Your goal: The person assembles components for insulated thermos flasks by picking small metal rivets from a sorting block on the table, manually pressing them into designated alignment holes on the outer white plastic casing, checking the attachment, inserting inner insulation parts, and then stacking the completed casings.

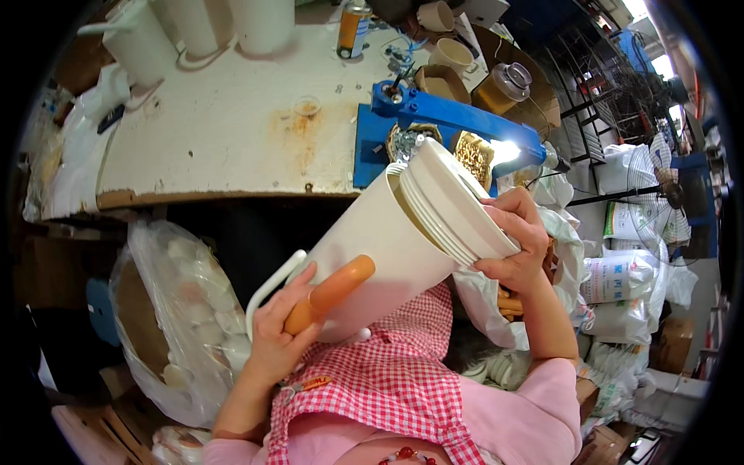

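Observation:
A tall white plastic bucket (380,240) lies tilted across my lap, its mouth toward the upper right. My right hand (521,242) grips the edge of its ribbed white lid (449,198), which sits askew at the mouth with a gap showing on the near side. My left hand (277,333) is closed round an orange, rounded handle (329,294) and steadies the bucket's lower end. Whether that handle is fixed to the bucket, I cannot tell. Beside the left fingers, a curved white handle (267,291) sticks out from the bucket.
Ahead is a white worktable (209,132) with a blue lever press (457,112), a spray can (353,31) and several white buckets (263,27). A plastic bag of white parts (182,310) stands left; a bag of orange handles (508,306) is at right. A fan (659,190) stands farther right.

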The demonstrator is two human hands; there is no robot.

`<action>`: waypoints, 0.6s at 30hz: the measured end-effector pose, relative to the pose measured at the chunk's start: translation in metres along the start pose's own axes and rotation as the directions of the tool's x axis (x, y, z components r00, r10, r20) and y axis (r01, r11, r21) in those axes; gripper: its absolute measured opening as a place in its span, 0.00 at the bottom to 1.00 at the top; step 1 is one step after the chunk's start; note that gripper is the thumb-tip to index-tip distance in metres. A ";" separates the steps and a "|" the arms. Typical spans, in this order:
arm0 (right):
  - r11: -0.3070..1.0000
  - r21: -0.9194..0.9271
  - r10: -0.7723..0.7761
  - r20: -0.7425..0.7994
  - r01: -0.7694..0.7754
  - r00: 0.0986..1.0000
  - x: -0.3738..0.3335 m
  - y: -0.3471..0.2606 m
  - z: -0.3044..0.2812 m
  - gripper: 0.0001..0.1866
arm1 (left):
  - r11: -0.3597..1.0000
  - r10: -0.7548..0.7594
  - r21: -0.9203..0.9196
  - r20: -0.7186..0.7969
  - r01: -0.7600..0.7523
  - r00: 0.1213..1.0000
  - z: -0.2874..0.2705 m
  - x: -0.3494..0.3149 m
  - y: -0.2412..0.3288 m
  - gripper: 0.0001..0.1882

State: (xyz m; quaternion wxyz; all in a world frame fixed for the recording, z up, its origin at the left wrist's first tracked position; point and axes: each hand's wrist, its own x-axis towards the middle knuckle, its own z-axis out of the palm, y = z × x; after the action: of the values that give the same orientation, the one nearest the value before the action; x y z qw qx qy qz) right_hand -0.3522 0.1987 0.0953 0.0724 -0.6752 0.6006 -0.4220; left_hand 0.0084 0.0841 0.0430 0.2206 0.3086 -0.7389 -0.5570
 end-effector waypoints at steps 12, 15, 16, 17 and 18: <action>0.985 -0.047 0.168 0.055 -0.166 0.984 0.004 -0.015 0.031 0.25 | 0.973 0.174 0.148 0.028 -0.176 0.984 0.019 -0.004 -0.019 0.31; 0.970 -0.113 0.222 0.026 -0.218 0.975 0.020 -0.022 0.039 0.22 | 0.967 0.167 0.186 0.055 -0.174 0.984 0.028 0.001 -0.009 0.31; 0.939 -0.175 0.311 0.057 -0.297 0.949 0.030 -0.021 0.041 0.20 | 0.960 0.151 0.229 0.063 -0.161 0.987 0.034 -0.001 -0.003 0.31; 0.904 -0.230 0.389 0.086 -0.361 0.917 0.037 -0.021 0.046 0.17 | 0.949 0.132 0.281 0.061 -0.144 0.989 0.036 -0.004 0.001 0.30; 0.915 -0.211 0.369 0.088 -0.345 0.925 0.038 -0.021 0.047 0.17 | 0.943 0.132 0.302 0.045 -0.139 0.990 0.036 -0.009 0.002 0.30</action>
State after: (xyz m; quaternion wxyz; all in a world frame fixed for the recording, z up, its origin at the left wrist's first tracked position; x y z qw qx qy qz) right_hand -0.3083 0.1520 0.0970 0.1208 -0.5832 0.7459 -0.2983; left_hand -0.0100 0.1157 0.0351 0.1993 0.2808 -0.8378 -0.4236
